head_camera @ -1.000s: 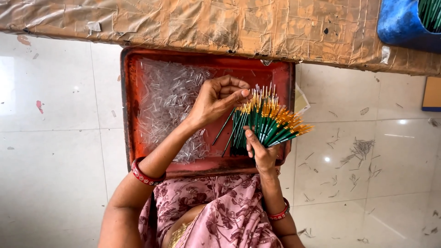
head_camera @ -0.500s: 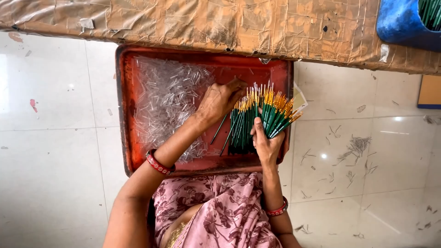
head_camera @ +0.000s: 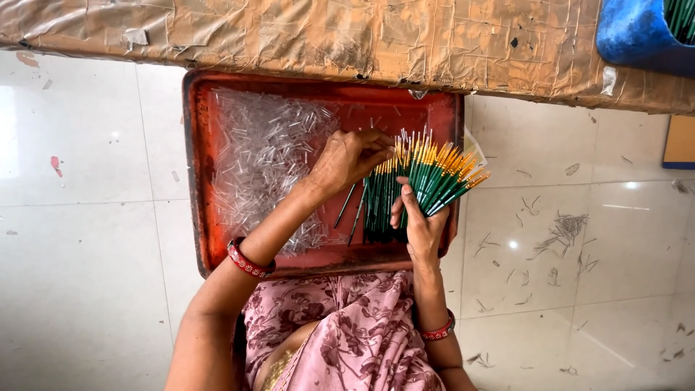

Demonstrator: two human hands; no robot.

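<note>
blue tub cut off at top-right edge; red tray far rim hidden under taped bench.

Left hand shifted slightly; brush bundle fanned rightward again.

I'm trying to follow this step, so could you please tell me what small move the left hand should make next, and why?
Probably pinch one thin green brush from the fan: the left hand has its fingertips at the golden tips, while the right hand grips the bundle over the red metal tray.

2 hands, 1 tray, 2 bangles
</note>
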